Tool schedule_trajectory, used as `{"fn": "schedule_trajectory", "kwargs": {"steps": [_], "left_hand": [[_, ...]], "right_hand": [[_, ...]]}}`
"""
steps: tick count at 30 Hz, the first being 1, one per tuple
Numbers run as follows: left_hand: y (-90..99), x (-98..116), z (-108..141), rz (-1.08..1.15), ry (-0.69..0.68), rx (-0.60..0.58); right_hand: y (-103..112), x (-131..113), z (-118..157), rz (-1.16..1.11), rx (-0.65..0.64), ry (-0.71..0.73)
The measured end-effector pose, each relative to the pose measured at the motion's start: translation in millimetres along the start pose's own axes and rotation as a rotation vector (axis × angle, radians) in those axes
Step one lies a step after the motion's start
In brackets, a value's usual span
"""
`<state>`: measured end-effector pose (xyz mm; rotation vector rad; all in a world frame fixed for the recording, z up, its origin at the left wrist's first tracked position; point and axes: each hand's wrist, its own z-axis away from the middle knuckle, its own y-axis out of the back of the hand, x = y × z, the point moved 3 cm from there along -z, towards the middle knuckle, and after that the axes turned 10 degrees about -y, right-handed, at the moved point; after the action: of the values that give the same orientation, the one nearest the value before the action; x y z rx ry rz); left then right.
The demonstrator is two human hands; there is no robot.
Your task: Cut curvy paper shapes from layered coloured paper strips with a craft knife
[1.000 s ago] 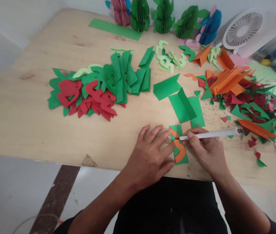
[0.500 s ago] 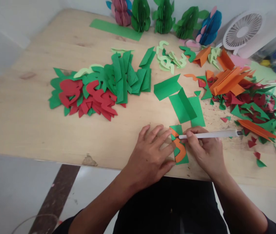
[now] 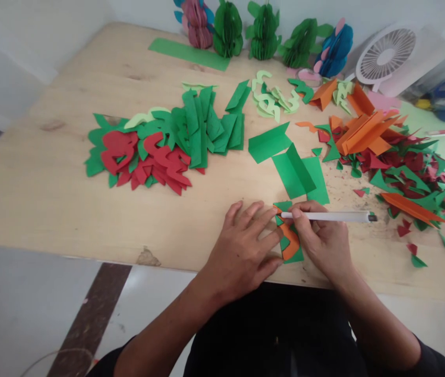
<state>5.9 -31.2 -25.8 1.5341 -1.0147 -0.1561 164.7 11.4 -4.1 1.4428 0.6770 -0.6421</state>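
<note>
My right hand (image 3: 322,235) pinches a white pen (image 3: 332,216), its tip on the upper part of an orange curvy paper cut-out (image 3: 291,245). Under the cut-out lies a green paper piece (image 3: 295,257), near the table's front edge. Fingers spread, my left hand (image 3: 246,248) lies flat, its fingertips on the left side of the cut-out and the green paper. Just beyond both hands are folded green papers (image 3: 293,173). Part of the cut-out is hidden by my right fingers.
Cut red shapes (image 3: 167,162) and green folded pieces (image 3: 197,128) are heaped at left. Orange folded paper (image 3: 367,133) and scraps (image 3: 414,173) cover the right side. Honeycomb paper figures (image 3: 264,31) and a white fan (image 3: 387,52) stand at the back.
My right hand and the pen have moved a little left and up along the orange cut-out. My left hand stays in place on the paper. The camera view has shifted slightly.
</note>
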Motion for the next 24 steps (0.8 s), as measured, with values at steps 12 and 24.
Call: {"fn": "schedule_trajectory", "kwargs": {"steps": [12, 24], "left_hand": [[0.4, 2.2, -1.5, -0.009, 0.012, -0.009], [-5.0, 0.4, -1.2, -0.012, 0.019, 0.038]], "right_hand": [[16.2, 9.8, 27.8, -0.123, 0.028, 0.068], [12.9, 14.2, 60.8, 0.313, 0.086, 0.532]]}}
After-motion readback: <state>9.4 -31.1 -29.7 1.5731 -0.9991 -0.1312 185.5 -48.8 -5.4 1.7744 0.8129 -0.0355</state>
